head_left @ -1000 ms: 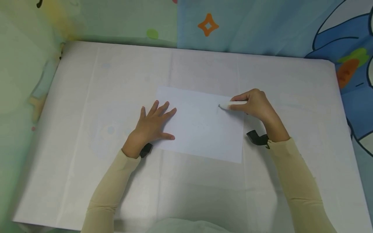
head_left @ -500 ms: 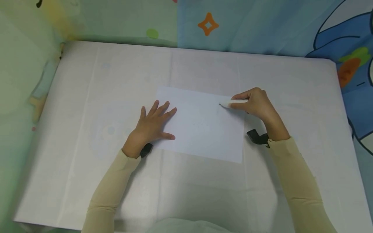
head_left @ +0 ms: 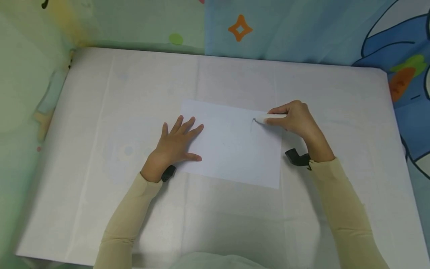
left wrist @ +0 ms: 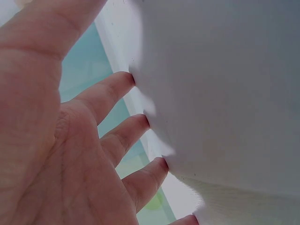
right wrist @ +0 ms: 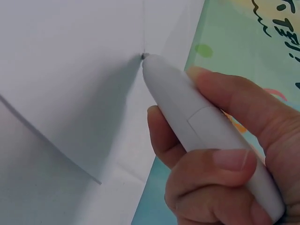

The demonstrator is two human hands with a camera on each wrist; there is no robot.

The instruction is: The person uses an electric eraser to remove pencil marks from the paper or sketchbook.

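Observation:
A white sheet of paper [head_left: 231,149] lies on the white-covered table. My left hand [head_left: 176,144] rests with spread fingers on the paper's left part. In the left wrist view, its fingertips [left wrist: 143,121] press on the sheet. With curled fingers and thumb, my right hand [head_left: 293,117] grips a thick white pen-shaped tool [right wrist: 180,101] near the paper's upper right corner. Its small dark tip [right wrist: 144,56] is right at the paper surface. Beside the tip, a faint thin line [head_left: 251,127] runs down the sheet, and tiny specks dot the middle.
The white tablecloth [head_left: 134,93] with fold creases spreads all around the paper. Behind the table's far edge hangs a printed curtain [head_left: 285,30], which also covers the left and right sides. A dark wrist mount [head_left: 297,157] sticks out at the right wrist, close over the table.
My right hand has shifted slightly up and to the right, the tool's tip moving with it over the paper. The left hand and the sheet have stayed in place.

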